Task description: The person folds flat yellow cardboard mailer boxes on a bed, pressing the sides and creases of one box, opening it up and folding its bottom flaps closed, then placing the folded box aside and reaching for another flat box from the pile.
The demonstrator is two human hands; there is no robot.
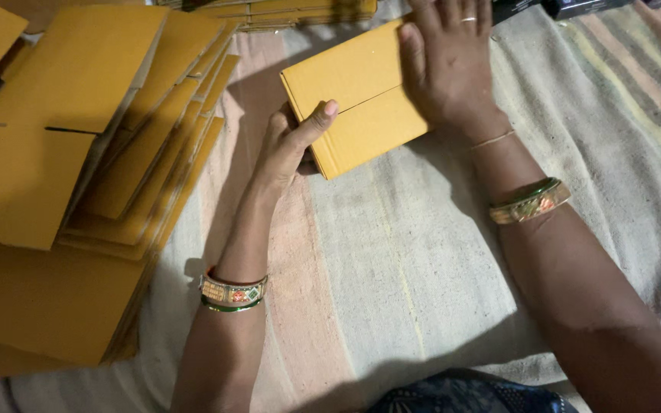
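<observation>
Two hands hold one yellow cardboard box (357, 95) on the striped cloth (392, 260): left hand (288, 149) fingers grasp its edge, right hand (445, 65) lies flat, fingers released.

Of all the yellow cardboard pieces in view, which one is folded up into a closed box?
The yellow box between the left hand and right hand, on the striped cloth. The flat yellow cardboard stacked at left remains unfolded.

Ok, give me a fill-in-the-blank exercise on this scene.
1. Both hands rest on a folded cardboard box coloured ____.
2. The right hand wears a ____ on one finger.
3. The left hand grips the box's near corner with its ____ on top.
4. Flat cardboard sheets are stacked on the person's ____ side.

Missing words: yellow; ring; thumb; left
</observation>
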